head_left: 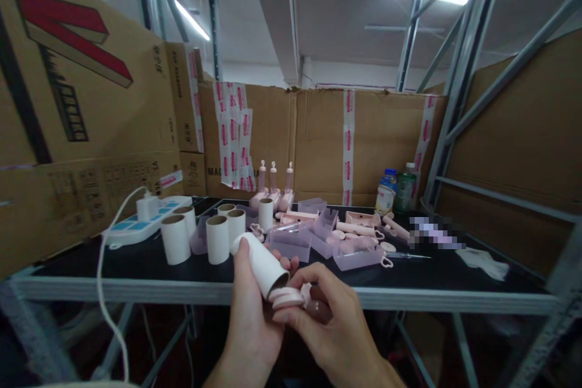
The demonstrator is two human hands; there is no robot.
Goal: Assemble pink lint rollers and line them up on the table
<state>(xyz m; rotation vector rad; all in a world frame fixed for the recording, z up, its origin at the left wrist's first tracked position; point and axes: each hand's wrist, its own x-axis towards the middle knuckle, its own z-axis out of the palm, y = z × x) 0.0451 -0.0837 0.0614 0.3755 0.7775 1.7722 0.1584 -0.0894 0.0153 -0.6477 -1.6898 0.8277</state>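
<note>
Head view: white cardboard tube roll (262,265), held in the air just off the bench's near edge (136,291), lies tilted in the left hand (253,321), whose fingers wrap its middle, while the right hand (331,324) pinches a pale pink plastic end cap (287,297) at the tube's open lower end. Tube looks light, stiff yet crushable, best gripped round the middle; more white tubes (217,239) stand toward the bench's left side

Probably a small packing workshop: stacked cardboard cartons (86,127), steel racking (459,85), cluttered workbench (136,267).
</note>
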